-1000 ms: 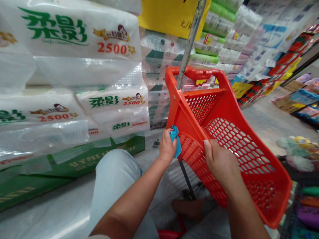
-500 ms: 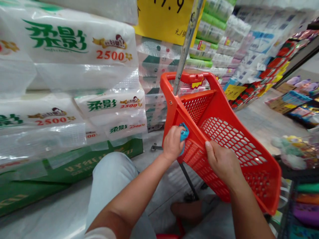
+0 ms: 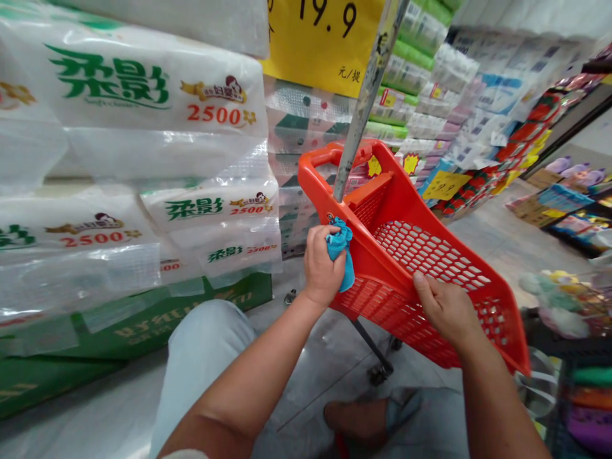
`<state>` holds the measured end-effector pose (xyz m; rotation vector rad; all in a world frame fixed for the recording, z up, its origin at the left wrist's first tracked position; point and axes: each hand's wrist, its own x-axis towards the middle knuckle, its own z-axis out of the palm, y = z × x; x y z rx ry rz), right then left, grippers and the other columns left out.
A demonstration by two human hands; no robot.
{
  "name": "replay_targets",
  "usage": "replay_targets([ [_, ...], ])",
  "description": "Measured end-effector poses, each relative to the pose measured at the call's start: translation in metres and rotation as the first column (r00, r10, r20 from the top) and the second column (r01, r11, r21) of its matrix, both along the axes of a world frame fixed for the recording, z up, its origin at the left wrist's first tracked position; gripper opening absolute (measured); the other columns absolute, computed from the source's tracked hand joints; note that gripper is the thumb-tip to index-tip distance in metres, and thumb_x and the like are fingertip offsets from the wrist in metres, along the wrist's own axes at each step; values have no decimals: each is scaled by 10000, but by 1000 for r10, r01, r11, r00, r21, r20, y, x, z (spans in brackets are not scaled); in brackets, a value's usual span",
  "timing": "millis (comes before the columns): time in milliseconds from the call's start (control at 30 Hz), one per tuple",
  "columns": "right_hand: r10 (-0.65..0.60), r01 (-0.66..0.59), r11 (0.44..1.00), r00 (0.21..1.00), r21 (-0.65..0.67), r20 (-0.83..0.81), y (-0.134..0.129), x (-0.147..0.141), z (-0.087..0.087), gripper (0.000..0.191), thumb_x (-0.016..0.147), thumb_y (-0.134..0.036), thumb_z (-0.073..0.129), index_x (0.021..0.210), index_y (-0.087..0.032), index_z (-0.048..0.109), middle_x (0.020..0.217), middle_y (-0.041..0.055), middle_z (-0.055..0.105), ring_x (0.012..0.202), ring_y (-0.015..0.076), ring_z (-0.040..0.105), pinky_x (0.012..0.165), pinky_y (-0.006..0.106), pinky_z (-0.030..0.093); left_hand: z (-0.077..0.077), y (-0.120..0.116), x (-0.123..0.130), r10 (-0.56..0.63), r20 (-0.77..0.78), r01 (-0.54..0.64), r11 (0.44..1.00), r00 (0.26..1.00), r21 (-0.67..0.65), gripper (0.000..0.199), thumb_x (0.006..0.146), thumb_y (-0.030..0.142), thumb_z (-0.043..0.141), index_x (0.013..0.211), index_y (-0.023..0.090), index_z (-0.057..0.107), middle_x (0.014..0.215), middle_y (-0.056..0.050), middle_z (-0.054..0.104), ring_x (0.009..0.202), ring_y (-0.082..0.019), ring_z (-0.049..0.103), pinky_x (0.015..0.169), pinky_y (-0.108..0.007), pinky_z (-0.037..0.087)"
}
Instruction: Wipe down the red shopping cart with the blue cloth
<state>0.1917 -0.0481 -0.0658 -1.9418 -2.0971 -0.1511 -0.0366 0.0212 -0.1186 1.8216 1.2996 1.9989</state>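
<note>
A red plastic shopping cart basket (image 3: 382, 255) with slotted walls stands tilted before me on a dark metal frame. My left hand (image 3: 324, 264) is closed on a blue cloth (image 3: 340, 245), which it presses against the basket's outer side near the handle end. Farther right, my right hand (image 3: 447, 309) grips the basket's near rim, its thumb on top and its fingers hidden behind the side wall. A worn metal pole (image 3: 366, 95) rises from the basket's handle end.
Packs of white tissue (image 3: 109, 76) are stacked at the left above green boxes (image 3: 182, 322). A yellow price sign (image 3: 320, 44) hangs at the top. More shelf goods (image 3: 568, 217) stand at the right. My knee (image 3: 205, 344) is below the left hand.
My left hand and the blue cloth have moved up and slightly left along the basket. The basket has swung a little left and its far end has risen. My right hand sits farther right along the rim.
</note>
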Motion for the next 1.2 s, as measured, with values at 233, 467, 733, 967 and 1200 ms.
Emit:
replay_targets([
  [233, 58, -56, 997, 998, 60, -36, 48, -77, 24, 577, 1054, -434, 183, 807, -170, 633, 699, 80, 649, 606, 154, 540, 589, 291, 222, -30, -23, 10, -143, -112, 136, 988, 983, -69, 322, 828, 104, 517, 1124, 228, 540, 1039, -56, 596, 978, -184, 600, 895, -302, 511],
  [467, -78, 66, 985, 994, 161, 71, 49, -100, 18, 542, 1055, -405, 232, 888, -139, 674, 658, 76, 620, 525, 120, 453, 568, 307, 140, 21, 21, -23, 185, 79, -186, 982, 980, 10, 314, 850, 107, 513, 1138, 234, 507, 1121, -51, 581, 1121, -193, 560, 1047, -374, 435],
  [733, -97, 73, 977, 989, 198, 113, 41, -97, 15, 579, 1048, -422, 200, 849, -144, 668, 641, 89, 614, 495, 114, 368, 575, 304, 118, -62, -24, -12, 127, -16, -128, 983, 992, -128, 303, 799, 67, 498, 1059, 221, 530, 998, -51, 568, 962, -195, 589, 891, -334, 498],
  [967, -56, 28, 975, 991, 219, 121, 40, -78, 8, 608, 1037, -453, 200, 800, -143, 666, 613, 83, 602, 495, 120, 354, 567, 295, 128, -21, 0, -13, 146, 79, -137, 985, 986, -107, 309, 853, 134, 521, 1143, 239, 497, 1132, -58, 557, 1131, -200, 546, 1059, -382, 418],
  [1200, 39, -62, 955, 996, 291, 84, 53, -61, 2, 610, 1037, -456, 219, 735, -152, 653, 584, 70, 588, 494, 124, 367, 552, 294, 145, -133, -59, 19, 152, 13, -139, 936, 988, -322, 315, 722, 51, 499, 987, 222, 495, 922, -32, 535, 872, -191, 578, 809, -329, 502],
])
